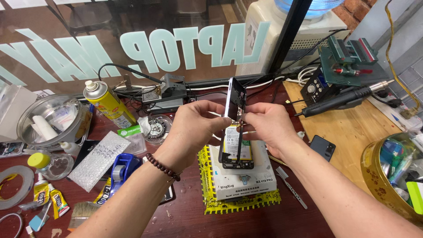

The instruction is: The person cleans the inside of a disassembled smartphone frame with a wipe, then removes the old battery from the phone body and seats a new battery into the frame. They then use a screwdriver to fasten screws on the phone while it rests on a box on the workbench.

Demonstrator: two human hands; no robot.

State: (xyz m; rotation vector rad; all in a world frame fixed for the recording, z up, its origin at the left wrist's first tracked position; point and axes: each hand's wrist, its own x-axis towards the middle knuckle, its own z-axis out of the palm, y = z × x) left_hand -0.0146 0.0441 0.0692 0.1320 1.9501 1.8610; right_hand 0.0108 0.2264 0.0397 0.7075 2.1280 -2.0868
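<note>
Phone body (235,128), back cover off, is held upright above the middle of the bench: a dark frame with a pale edge on its left side, an empty black upper section and a white-and-green battery showing lower down. Its long axis runs nearly vertical, top end pointing up and slightly away toward the far window, bottom end resting just above a white box (241,174).

Left hand (194,130), a bead bracelet at its wrist, pinches the phone's left edge between thumb and fingers. Right hand (269,125) is closed in a pinch against the right edge, gripping something thin that I cannot make out.

The white box lies on a yellow notched mat (211,194) on a dark red, cluttered worktop. To the left sit a yellow spray can (110,103), a blue tape dispenser (121,167) and glue tubes (50,196). To the right, a wooden board (352,128) carries a black hot-air handpiece (339,101). Far side: a lettered glass pane.
</note>
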